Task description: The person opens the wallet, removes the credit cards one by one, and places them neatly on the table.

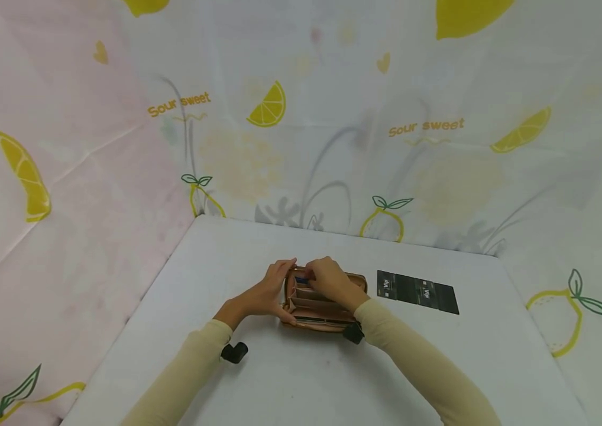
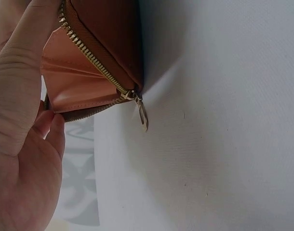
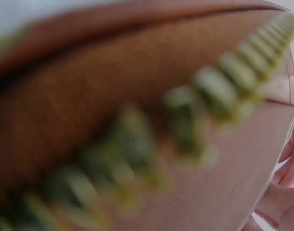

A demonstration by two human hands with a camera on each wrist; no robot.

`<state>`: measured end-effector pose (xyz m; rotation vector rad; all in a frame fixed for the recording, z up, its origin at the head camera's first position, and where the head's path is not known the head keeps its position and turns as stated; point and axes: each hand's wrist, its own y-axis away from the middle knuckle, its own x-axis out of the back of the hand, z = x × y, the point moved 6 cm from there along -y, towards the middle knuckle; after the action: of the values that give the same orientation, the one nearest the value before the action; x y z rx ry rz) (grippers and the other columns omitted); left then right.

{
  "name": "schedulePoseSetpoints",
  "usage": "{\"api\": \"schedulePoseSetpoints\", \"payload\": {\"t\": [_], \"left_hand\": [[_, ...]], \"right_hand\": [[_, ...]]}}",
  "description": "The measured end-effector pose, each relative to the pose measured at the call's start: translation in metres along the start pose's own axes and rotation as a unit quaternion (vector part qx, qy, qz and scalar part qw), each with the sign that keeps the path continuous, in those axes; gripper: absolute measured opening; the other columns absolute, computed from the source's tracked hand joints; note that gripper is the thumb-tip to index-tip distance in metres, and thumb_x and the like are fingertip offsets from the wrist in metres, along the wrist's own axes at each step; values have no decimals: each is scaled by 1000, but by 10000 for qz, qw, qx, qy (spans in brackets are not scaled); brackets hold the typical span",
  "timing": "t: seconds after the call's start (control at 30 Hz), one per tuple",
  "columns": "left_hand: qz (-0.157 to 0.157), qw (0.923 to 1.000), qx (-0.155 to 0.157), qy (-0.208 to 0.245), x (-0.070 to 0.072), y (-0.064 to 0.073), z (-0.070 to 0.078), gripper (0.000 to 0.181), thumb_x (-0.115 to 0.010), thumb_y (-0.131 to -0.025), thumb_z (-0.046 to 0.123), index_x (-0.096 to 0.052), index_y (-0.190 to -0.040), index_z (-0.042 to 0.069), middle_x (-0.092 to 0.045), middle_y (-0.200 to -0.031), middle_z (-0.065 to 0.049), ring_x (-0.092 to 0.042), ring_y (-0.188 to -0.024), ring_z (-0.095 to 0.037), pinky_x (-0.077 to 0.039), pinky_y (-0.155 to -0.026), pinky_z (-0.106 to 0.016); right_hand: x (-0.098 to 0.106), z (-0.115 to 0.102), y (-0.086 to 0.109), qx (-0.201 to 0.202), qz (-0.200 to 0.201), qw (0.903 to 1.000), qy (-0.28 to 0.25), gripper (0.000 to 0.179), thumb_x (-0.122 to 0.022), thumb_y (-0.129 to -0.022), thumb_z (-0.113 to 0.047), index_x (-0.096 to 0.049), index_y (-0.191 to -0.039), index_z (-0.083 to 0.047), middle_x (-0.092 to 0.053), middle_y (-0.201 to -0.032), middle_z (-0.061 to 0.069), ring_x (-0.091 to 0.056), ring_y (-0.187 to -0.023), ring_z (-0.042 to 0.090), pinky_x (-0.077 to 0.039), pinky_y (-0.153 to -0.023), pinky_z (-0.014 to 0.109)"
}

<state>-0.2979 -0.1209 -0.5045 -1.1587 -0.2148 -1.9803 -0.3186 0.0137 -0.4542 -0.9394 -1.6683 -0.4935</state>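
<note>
A brown zip-around wallet (image 1: 316, 306) lies unzipped on the white table, its pleated tan compartments facing up. At its left end my left hand (image 1: 265, 294) grips it, thumb at the near edge and fingers at the far corner. The left wrist view shows the brass zipper (image 2: 91, 57) with its pull (image 2: 143, 115) hanging at the corner. My right hand (image 1: 331, 279) reaches into the far compartment with bent fingers, beside a small blue edge (image 1: 301, 280). Whether its hidden fingertips pinch anything I cannot tell. Zipper teeth (image 3: 217, 91) loom close in the right wrist view.
Several black cards marked "Vip" (image 1: 406, 288) lie in a slanting row to the right of the wallet. Black wrist devices (image 1: 235, 353) show below both sleeves. Lemon-printed cloth (image 1: 327, 118) stands behind and along the sides of the table (image 1: 290, 390).
</note>
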Motion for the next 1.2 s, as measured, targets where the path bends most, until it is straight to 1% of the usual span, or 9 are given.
{"api": "schedulePoseSetpoints", "payload": {"t": [0.1, 0.2, 0.47, 0.57, 0.7, 0.87, 0.97, 1.07, 1.2], "left_hand": [[30, 10000, -93, -13, 0, -1, 1, 138, -88, -57, 60, -7, -155, 5, -21, -149, -17, -26, -130, -30, -37, -104, -48], [42, 9999, -104, -19, 0, -1, 1, 138, -88, -57, 59, -7, -155, 5, -21, -149, -17, -26, -130, -29, -36, -105, -47], [-8, 10000, 8, 95, 0, 0, 0, 137, -89, -57, 58, -9, -155, 4, -20, -150, -17, -25, -132, -30, -37, -104, -48], [-61, 9999, 28, 109, 0, 1, -1, 138, -88, -57, 59, -8, -155, 5, -19, -151, -16, -24, -132, -29, -36, -105, -47], [-88, 9999, 2, 57, 0, 0, 0, 138, -88, -58, 58, -7, -155, 5, -18, -151, -15, -23, -133, -29, -35, -106, -46], [-9, 9999, -145, 24, 2, -1, 1, 137, -90, -58, 56, -8, -155, 4, -20, -149, -16, -24, -132, -30, -36, -105, -47], [17, 9997, -256, -30, 1, -3, 2, 138, -90, -57, 55, -7, -155, 4, -21, -149, -15, -24, -133, -30, -35, -105, -47], [-23, 9996, -276, -64, -1, -4, 2, 140, -92, -56, 52, -6, -156, 5, -20, -150, -13, -23, -133, -29, -35, -106, -46], [-127, 9998, -115, -25, 0, -6, 2, 142, -95, -54, 47, -4, -156, 7, -19, -150, -13, -21, -134, -26, -34, -107, -45]], "right_hand": [[-1, -1, 0, 18, 21, 10000, -57, 11, -69, -82, 6, -72, -87, -3, -71, -84, 7, -68, -76, 20, -55, -67, 33], [-1, -2, 0, 94, -1, 9999, -127, 13, -66, -82, 9, -72, -88, -1, -71, -85, 9, -69, -77, 22, -55, -68, 34], [0, -1, 1, 196, -48, 9991, -382, 18, -64, -82, 9, -74, -93, 1, -72, -89, 11, -69, -80, 23, -55, -70, 35], [0, 0, 0, 212, -73, 9991, -369, 18, -63, -82, 10, -74, -93, 1, -72, -88, 11, -69, -79, 23, -55, -70, 34], [1, 1, -2, 130, -125, 9994, -305, 19, -63, -82, 10, -74, -92, 0, -72, -87, 10, -68, -78, 22, -55, -69, 34], [4, 2, -3, -4, -250, 9995, -195, 18, -63, -84, 8, -74, -94, -1, -72, -87, 9, -68, -78, 20, -55, -69, 33], [8, 4, -3, -56, -215, 9995, -221, 18, -63, -83, 9, -75, -92, -1, -72, -86, 8, -68, -78, 21, -55, -69, 34], [12, 5, -2, 24, -84, 9996, -258, 18, -62, -81, 11, -75, -89, -1, -72, -84, 9, -68, -77, 22, -55, -68, 35], [11, 4, -2, 256, -32, 9996, -77, 16, -62, -82, 9, -73, -86, 0, -71, -82, 8, -67, -73, 21, -55, -67, 35]]}}
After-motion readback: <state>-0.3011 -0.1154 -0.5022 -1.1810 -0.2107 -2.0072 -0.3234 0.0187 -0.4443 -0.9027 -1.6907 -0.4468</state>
